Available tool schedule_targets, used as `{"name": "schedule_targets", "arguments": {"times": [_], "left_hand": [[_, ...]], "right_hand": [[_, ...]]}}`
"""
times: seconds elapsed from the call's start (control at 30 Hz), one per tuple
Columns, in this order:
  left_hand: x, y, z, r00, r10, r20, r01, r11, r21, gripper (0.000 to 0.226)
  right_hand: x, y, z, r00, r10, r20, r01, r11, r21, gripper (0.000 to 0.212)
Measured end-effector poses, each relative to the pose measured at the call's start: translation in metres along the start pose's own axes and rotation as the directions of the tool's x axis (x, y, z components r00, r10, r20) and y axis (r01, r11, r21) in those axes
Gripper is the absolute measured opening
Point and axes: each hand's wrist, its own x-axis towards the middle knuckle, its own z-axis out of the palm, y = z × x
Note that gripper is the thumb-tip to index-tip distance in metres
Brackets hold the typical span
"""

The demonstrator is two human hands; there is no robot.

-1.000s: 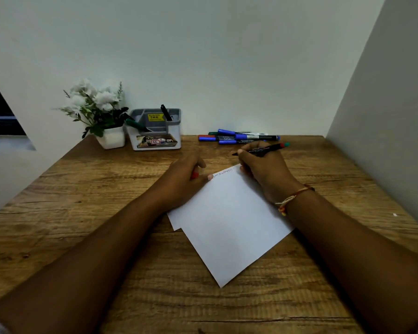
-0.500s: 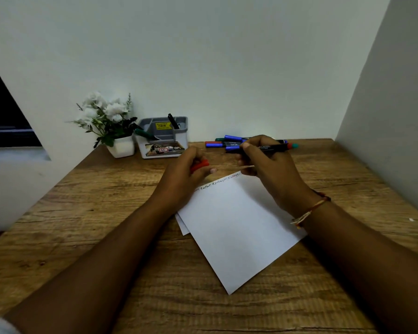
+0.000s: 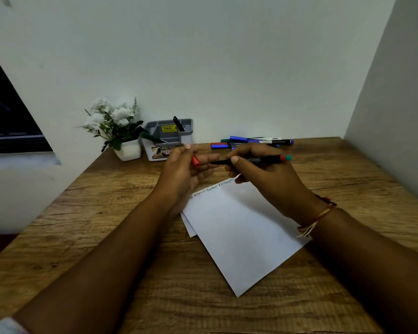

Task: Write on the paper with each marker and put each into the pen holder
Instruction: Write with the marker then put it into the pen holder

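While both hands hover, loose markers [image 3: 251,142] lie beside the pen holder [image 3: 168,138].

Above a white paper sheet [image 3: 241,230] on a wooden table [image 3: 106,213], the right hand [image 3: 263,179] holds a black marker [image 3: 251,160] level; the left hand [image 3: 184,174] pinches its small red cap [image 3: 196,161].

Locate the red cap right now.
In the head view, the red cap is pinched in the left hand, raised above the table left of centre, just left of the tip of the marker in the right hand.
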Motion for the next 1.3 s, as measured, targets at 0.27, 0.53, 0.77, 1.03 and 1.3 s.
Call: {"name": "schedule_targets", "arguments": {"times": [0.27, 0.53, 0.77, 1.03, 1.3], "left_hand": [[0.001, -0.003, 0.004, 0.995, -0.090, -0.038, 0.089, 0.996, -0.014, 0.023], [0.001, -0.007, 0.002, 0.996, -0.087, 0.019, 0.086, 0.996, 0.034, 0.046], [0.001, -0.008, 0.000, 0.997, -0.064, 0.041, 0.065, 0.998, -0.019, 0.032], [0.004, -0.014, -0.002, 0.994, -0.088, 0.058, 0.089, 0.996, -0.014, 0.023], [-0.001, -0.013, -0.003, 0.995, -0.096, 0.017, 0.097, 0.993, -0.071, 0.022]], "right_hand": [[-0.004, -0.005, 0.006, 0.990, -0.076, 0.116, 0.086, 0.993, -0.082, 0.033], [-0.003, 0.005, 0.004, 0.982, -0.137, 0.133, 0.161, 0.968, -0.193, 0.026], [-0.004, 0.011, 0.004, 0.986, -0.147, 0.074, 0.162, 0.944, -0.286, 0.018], [0.000, 0.012, 0.001, 0.950, -0.305, 0.070, 0.301, 0.831, -0.467, 0.013], [0.002, 0.022, 0.008, 0.946, -0.324, 0.019, 0.307, 0.871, -0.383, 0.014]]}}
